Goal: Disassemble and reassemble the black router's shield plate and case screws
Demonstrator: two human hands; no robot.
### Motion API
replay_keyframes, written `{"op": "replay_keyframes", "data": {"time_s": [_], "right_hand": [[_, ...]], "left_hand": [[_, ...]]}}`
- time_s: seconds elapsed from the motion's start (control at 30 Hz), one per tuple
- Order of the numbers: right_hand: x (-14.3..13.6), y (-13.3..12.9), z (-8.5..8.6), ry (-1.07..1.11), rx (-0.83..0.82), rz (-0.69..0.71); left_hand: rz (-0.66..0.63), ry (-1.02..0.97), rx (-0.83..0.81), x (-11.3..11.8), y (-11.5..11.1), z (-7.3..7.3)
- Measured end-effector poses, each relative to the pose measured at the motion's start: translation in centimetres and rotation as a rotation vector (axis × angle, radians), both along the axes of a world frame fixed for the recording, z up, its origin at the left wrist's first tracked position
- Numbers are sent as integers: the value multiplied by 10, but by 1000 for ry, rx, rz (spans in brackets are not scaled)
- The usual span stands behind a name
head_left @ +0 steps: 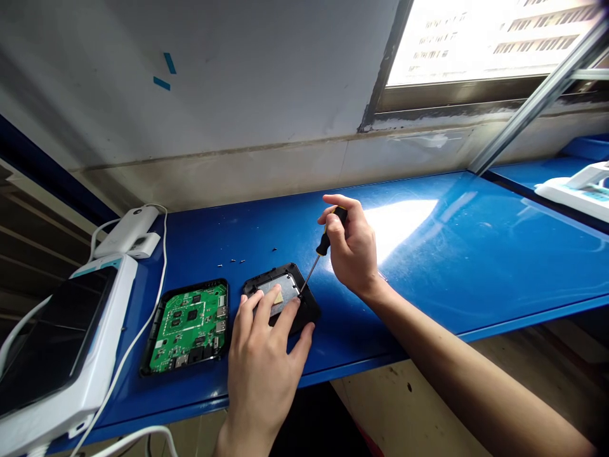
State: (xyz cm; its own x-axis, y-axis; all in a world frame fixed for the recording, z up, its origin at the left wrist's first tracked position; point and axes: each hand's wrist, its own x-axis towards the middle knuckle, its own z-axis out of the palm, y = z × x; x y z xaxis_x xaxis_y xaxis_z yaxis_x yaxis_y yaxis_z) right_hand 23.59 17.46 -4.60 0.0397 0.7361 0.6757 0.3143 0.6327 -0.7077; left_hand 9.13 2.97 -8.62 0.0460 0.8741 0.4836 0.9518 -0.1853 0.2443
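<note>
My right hand (354, 244) is closed around the black and yellow handle of a screwdriver (325, 242). The shaft slants down to the left, and its tip meets the right side of a black plastic cover (310, 309) with a grey metal plate (289, 284) inside. Spread across that cover, my left hand (266, 343) grips it, with fingertips on the plate and thumb at the near right edge. A tan pad (277, 298) shows partly between the fingers. Left of this lies the other half of the case, holding a green circuit board (193, 327).
Several small screws (233, 260) lie loose on the blue table (266, 219) behind the cover. At the left stand a white device with a dark screen (57, 336), a white adapter (128, 231) and a white cable (164, 266). A metal post (528, 95) rises at the right.
</note>
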Motion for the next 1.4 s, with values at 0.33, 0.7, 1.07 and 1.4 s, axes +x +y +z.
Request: {"op": "replay_keyframes", "data": {"time_s": [0.33, 0.7, 1.07, 1.4], "right_hand": [[-2, -6, 2, 14, 97, 80], [-2, -25, 6, 129, 59, 361], [-7, -27, 7, 50, 255, 364], [-25, -28, 32, -164, 440, 388]], "left_hand": [[-11, 1, 16, 1, 1, -2], [12, -19, -3, 2, 1, -1], [23, -37, -12, -1, 2, -3], [34, 14, 41, -4, 2, -13]]}}
